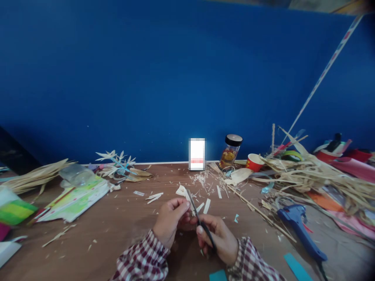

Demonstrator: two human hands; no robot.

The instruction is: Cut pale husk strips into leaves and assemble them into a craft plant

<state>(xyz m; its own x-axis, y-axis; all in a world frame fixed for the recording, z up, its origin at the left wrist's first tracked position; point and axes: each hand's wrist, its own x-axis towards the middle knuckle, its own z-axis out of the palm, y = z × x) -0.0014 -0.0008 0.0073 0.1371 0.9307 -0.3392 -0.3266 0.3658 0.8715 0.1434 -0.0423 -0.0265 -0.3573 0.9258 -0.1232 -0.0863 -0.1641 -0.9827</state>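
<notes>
My right hand [218, 238] is closed around the black handles of a pair of scissors [199, 218], whose blades point up and to the left. My left hand [171, 220] pinches a small pale strip of dried leaf [187, 194] right at the blades. Both hands hover just above the brown table [123, 226], near its front edge. Checked sleeves cover both wrists. Several cut pale strips [206, 205] lie on the table just beyond my hands.
A blue glue gun [299, 226] lies at the right beside a heap of dried straw [316, 175]. A glass jar [231, 152], a red paper cup [254, 162] and a white card [197, 154] stand against the blue wall. Papers and leaf bundles lie at the left.
</notes>
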